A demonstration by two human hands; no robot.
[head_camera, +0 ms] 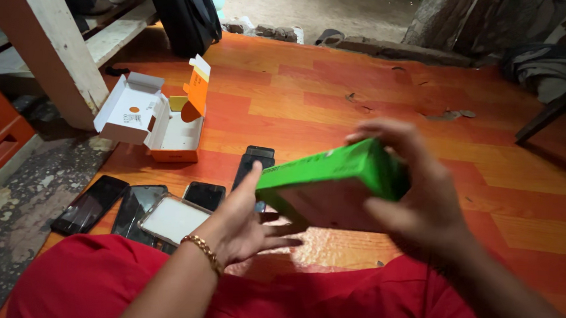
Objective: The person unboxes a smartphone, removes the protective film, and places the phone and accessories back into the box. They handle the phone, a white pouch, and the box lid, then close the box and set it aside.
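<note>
A green rectangular box (324, 181) is held tilted in front of me, above my red-clad lap. My right hand (419, 187) grips its right end with the fingers wrapped over the top. My left hand (246, 222), with a gold bracelet on the wrist, is under the box's left end, thumb raised against its side and fingers spread below. The box's pale underside faces me.
Several dark phones (90, 203) lie on the orange floor mat (378, 99) to the left, one with a clear case (171, 219). An open white and orange box (161, 115) stands beyond them. A wooden post (54, 40) and a black bag (184, 9) are at the back left.
</note>
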